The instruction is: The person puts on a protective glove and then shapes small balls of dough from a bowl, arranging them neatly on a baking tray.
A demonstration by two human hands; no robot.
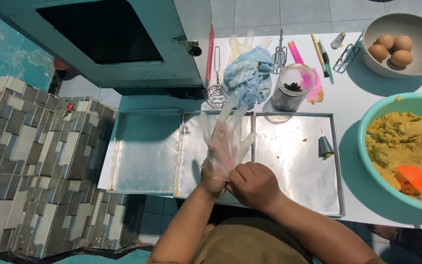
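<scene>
Three shallow rectangular metal baking trays [145,151] lie side by side along the table edge, and over the middle one the left hand [218,156] points upward, fingers spread wide inside a thin clear plastic glove [225,134]. The right hand [252,186] is curled tightly on the glove's cuff at the left wrist. Further right, a turquoise bowl of yellow dough [401,142] holds an orange spatula [421,183].

No labels, signs or screens show. The nearest thing to a package is a clear plastic jar [293,88] at about one o'clock from the picture's middle, round, lidless, with dark bits inside, standing on the white table [367,83].
</scene>
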